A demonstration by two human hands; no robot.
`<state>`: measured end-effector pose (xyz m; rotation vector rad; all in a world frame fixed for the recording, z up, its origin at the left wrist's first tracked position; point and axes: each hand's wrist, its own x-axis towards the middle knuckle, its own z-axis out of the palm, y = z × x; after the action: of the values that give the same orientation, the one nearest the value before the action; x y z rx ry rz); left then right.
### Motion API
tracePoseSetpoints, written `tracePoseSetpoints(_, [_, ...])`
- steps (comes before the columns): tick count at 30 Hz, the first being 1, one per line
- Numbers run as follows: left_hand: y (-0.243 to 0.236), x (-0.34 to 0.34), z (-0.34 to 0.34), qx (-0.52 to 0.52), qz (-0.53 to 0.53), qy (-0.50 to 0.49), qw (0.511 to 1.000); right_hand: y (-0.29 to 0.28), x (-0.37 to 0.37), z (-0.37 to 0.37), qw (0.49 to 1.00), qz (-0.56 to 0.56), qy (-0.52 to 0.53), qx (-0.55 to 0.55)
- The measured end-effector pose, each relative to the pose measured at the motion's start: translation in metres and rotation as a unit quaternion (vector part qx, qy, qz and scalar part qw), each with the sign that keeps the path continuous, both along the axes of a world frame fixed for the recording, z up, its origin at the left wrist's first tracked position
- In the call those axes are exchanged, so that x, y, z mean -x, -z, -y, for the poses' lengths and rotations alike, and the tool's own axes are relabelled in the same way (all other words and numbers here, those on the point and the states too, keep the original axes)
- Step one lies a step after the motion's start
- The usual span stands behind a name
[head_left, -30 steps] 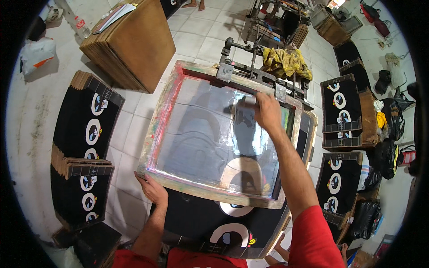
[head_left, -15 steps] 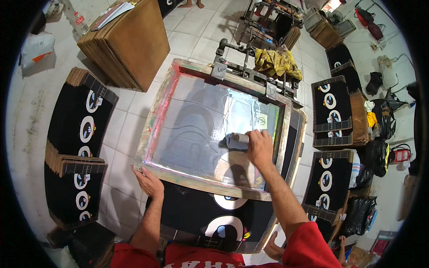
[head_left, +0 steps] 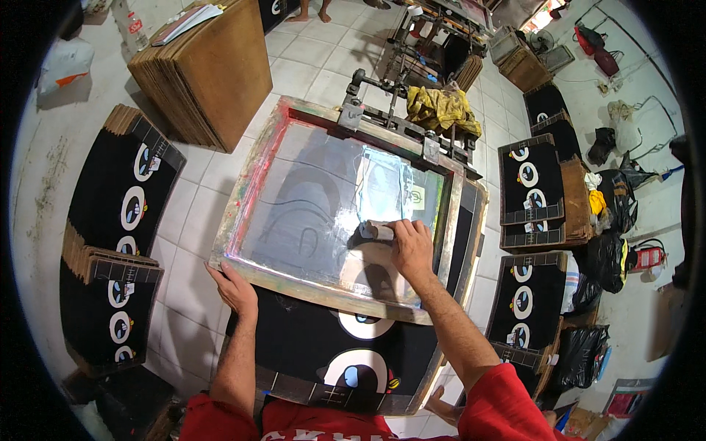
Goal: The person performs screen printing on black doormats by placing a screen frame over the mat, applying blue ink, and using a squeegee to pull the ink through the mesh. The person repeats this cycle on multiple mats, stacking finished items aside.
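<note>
A wooden-framed printing screen [head_left: 290, 209] with a translucent mesh is clamped along its far edge, above black fabric [head_left: 294, 353] printed with white eye shapes. My right hand [head_left: 413, 252] is closed around the handle of a squeegee [head_left: 376, 231], which is over the right part of the mesh, beside a streak of pale ink [head_left: 382, 184]. The squeegee's lower edge is hard to make out. At the near-left corner of the frame, my left hand [head_left: 239, 292] grips the wood; some fingertips are hidden by the rim.
Boards with printed black fabric lie stacked at left [head_left: 132, 206] and right [head_left: 526, 294]. A tall pile of brown boards [head_left: 213, 81] stands far left. Behind the screen, a yellow stained cloth [head_left: 443, 110] hangs on the metal clamp bar [head_left: 375, 110]. Black bags [head_left: 585, 356] line the right wall.
The view has shifted, so most of the scene sits farther left. My right hand and the squeegee have come slightly nearer to me over the mesh. My left hand stays at the frame's corner.
</note>
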<state>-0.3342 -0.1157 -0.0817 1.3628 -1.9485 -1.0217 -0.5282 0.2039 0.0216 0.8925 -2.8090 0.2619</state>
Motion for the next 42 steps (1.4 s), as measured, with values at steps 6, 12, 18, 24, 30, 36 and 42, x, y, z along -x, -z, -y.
tracePoseSetpoints(6, [0.003,-0.006,-0.006,0.028,-0.124,0.014,0.992,-0.031,0.029,0.008,0.999,0.052,0.008,-0.004])
tracePoseSetpoints(12, [0.001,-0.006,-0.009,0.022,-0.138,0.020,0.990,-0.040,0.014,0.003,0.997,0.077,0.020,-0.010])
tracePoseSetpoints(18, [0.006,-0.005,-0.008,0.011,-0.173,0.027,0.985,-0.026,0.059,0.004,0.995,0.085,0.011,-0.042])
tracePoseSetpoints(24, [0.008,-0.005,-0.007,0.057,-0.129,0.020,0.990,-0.019,0.187,0.041,0.992,0.090,0.050,-0.071])
tracePoseSetpoints(30, [0.011,-0.005,-0.008,0.081,-0.127,0.007,0.989,-0.002,0.174,0.044,0.993,0.058,0.090,-0.048])
tracePoseSetpoints(36, [0.020,-0.004,-0.003,0.055,-0.124,-0.011,0.991,0.011,0.014,0.008,0.974,-0.018,0.051,0.222])
tracePoseSetpoints(42, [0.015,-0.009,0.009,0.039,-0.172,0.013,0.984,-0.028,-0.128,-0.008,0.956,-0.017,0.127,0.263])
